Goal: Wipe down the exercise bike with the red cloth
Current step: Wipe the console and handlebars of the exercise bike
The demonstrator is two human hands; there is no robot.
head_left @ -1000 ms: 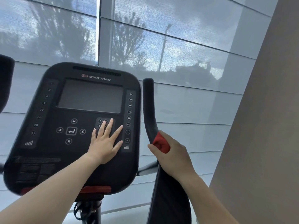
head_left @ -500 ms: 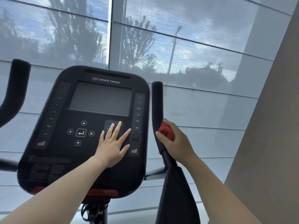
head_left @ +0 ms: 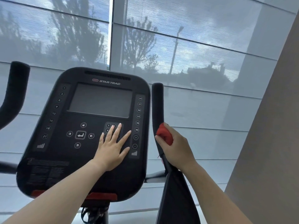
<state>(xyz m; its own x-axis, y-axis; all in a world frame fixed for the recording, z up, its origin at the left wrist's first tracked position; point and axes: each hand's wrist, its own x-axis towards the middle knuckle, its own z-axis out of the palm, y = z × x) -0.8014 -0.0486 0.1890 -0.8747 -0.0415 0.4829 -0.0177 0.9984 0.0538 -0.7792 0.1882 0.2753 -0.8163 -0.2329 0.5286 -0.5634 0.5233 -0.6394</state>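
Note:
The exercise bike's black console (head_left: 64,159) fills the lower left of the head view, with a dark screen and button pads. My left hand (head_left: 113,147) lies flat on the console's number keypad, fingers straight and spread. To the right rises the black right handlebar (head_left: 157,104). My right hand (head_left: 176,147) wraps around that handlebar below its upright grip and holds the bunched red cloth (head_left: 165,135) against it. Only the upper part of the cloth shows above my fingers. The left handlebar (head_left: 14,89) curves up at the far left edge.
A window wall with translucent grey blinds (head_left: 194,62) stands close behind the bike. A grey wall or pillar (head_left: 271,143) slants along the right side. Black cables (head_left: 93,214) hang under the console by the centre post.
My right hand slid the red cloth up the right handlebar, from beside the lower bend to just under the upright grip. My left hand stayed flat on the keypad. The view shifted left.

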